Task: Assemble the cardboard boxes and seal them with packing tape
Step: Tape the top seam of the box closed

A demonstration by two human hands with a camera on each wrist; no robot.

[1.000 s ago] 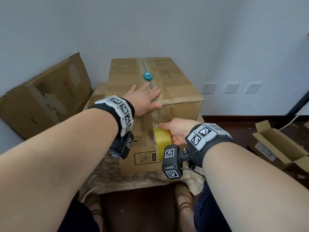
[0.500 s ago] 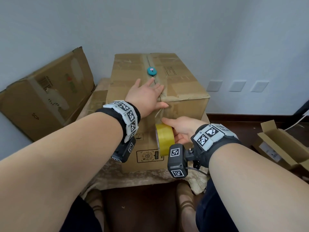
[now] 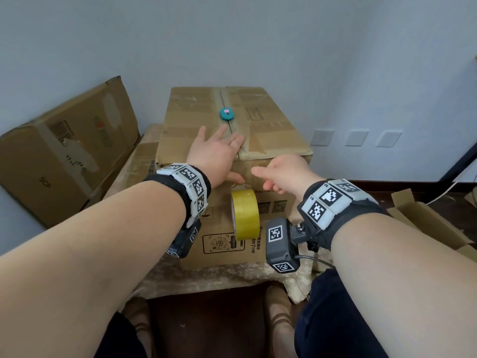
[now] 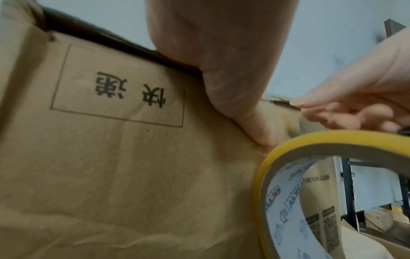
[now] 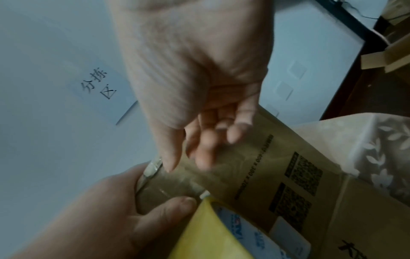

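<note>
Tape roll (image 3: 244, 217) hung off box (image 3: 268, 130) front; left hand (image 3: 215, 153) flat, pinning strip; right hand (image 3: 286, 174) loosely curled, empty.

— What sits on the big box (image 3: 271, 130) at the frame's centre?
— A small round cutter (image 3: 226, 114), above the left hand (image 3: 215, 155). The tape roll (image 3: 245, 217) hangs below, before the box front.
— At the edges?
— A leaning box (image 3: 64, 148) at left, an open box (image 3: 428, 223) at lower right.

tape roll (image 4: 310, 192) cropped, right hand (image 5: 213, 140) fingertips blurred
</note>
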